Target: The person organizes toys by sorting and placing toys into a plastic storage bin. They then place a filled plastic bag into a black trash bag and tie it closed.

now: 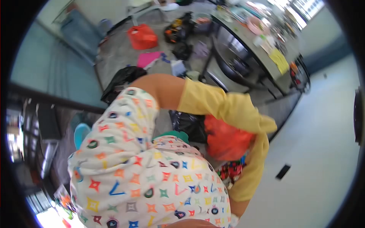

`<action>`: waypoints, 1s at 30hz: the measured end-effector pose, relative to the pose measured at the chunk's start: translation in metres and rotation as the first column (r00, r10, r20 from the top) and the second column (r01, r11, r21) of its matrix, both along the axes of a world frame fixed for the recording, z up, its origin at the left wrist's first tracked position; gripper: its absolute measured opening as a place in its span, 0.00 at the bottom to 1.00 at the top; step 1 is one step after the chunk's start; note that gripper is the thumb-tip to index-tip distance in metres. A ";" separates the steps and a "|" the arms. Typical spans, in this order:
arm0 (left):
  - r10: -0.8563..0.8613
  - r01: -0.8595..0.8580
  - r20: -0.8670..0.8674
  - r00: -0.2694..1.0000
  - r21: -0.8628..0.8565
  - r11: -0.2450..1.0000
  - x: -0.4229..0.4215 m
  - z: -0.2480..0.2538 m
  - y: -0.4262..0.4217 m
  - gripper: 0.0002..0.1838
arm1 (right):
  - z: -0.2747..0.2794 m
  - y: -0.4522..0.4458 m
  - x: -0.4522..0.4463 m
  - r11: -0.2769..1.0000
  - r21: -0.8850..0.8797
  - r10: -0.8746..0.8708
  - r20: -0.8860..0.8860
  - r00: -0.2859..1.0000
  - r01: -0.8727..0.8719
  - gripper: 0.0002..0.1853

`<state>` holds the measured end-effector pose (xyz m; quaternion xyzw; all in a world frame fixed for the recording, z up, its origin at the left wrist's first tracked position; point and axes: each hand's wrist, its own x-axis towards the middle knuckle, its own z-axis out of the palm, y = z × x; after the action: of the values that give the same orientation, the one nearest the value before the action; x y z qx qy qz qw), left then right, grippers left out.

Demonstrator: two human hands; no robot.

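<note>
Yellow gloves cover both hands. My left hand [251, 116] reaches across to the right, its blurred fingers bunched together over the end of my right hand [261, 142]. What is between them does not show. My right hand comes up from the lower right, its fingers hidden where the gloves meet. A red plastic bag [226, 138] lies below and between the gloved arms, close to both gloves. Beside it is a black plastic bag [190, 125]. Small colourful items [231, 170] show under the red bag, near the right glove.
A cluttered table [243, 32] stands at the upper right, with a dark round-backed chair [232, 57] beside it. Another red bag [142, 37], black bags [123, 78] and a pink sheet [148, 59] lie on the floor. A white wall [315, 152] runs along the right.
</note>
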<state>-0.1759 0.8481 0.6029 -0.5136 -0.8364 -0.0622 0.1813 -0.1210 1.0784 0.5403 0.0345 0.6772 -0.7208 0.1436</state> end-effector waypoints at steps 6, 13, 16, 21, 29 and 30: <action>-0.091 0.095 -0.057 0.994 0.080 0.992 -0.012 0.005 0.036 0.27 | 0.014 0.016 -0.005 0.987 -0.140 0.065 -0.122 0.990 -0.082 0.30; -0.183 0.182 -0.011 0.983 0.180 0.967 -0.012 0.031 0.061 0.35 | 0.035 0.054 -0.004 0.968 -0.230 0.076 -0.115 0.991 -0.101 0.51; -0.207 0.224 -0.088 0.974 0.282 0.933 -0.019 0.026 0.061 0.35 | 0.041 0.049 -0.003 0.905 -0.376 0.125 -0.218 0.968 -0.202 0.51; -0.168 0.159 -0.013 0.986 0.397 0.904 -0.019 0.031 0.058 0.35 | 0.058 0.040 -0.011 0.902 -0.346 0.053 -0.504 0.862 -0.257 0.37; -0.123 0.130 -0.106 0.987 0.058 0.990 -0.017 0.039 0.056 0.30 | 0.102 0.068 -0.017 0.620 0.767 0.524 -0.560 0.642 0.163 0.15; -0.174 0.168 -0.218 0.960 -0.045 0.985 -0.020 0.040 0.058 0.29 | 0.101 0.072 -0.018 0.544 0.806 0.582 -0.563 0.587 0.234 0.16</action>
<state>-0.1961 0.9061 0.6427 -0.5899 -0.7642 -0.0091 0.2606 -0.1389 1.1506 0.6415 -0.3017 0.9164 -0.2330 -0.1221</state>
